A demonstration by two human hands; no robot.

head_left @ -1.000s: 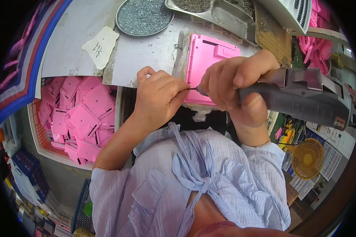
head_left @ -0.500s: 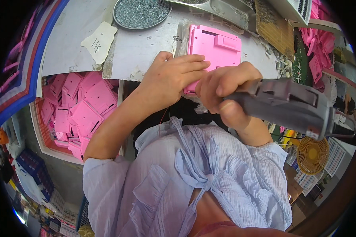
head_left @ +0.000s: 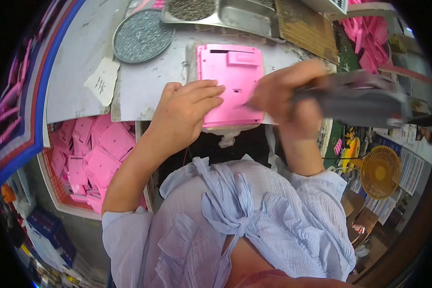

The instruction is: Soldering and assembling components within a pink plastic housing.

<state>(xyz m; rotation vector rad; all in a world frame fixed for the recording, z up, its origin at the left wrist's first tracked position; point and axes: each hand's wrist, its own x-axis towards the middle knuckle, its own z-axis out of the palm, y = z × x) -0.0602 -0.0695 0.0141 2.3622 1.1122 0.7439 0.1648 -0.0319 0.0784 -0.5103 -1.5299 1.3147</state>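
A pink plastic casing [head_left: 225,72] lies on the worktable in front of me, with a raised block near its far edge and a small slot near its middle. My left hand [head_left: 182,110] rests on its left side, fingers stretched out over the surface. Motion smears my right hand [head_left: 290,96], which is wrapped round a dark grey electric screwdriver [head_left: 360,103]. The tool lies nearly level, its tip pointing left over the casing's near right part. Whether that tip touches the casing, I cannot tell.
A round tray of small screws [head_left: 143,36] and a metal compartment tray [head_left: 245,20] stand at the back. Marked paper [head_left: 102,81] lies at the left. Cardboard [head_left: 308,29] is at the far right. Lower left, a crate [head_left: 48,173] holds pink casings; a yellow fan [head_left: 380,172] stands at right.
The whole view has shifted, so the table's things appear further left and lower. Across the casing, my right hand and the screwdriver have moved rightward. My left hand keeps its place on it.
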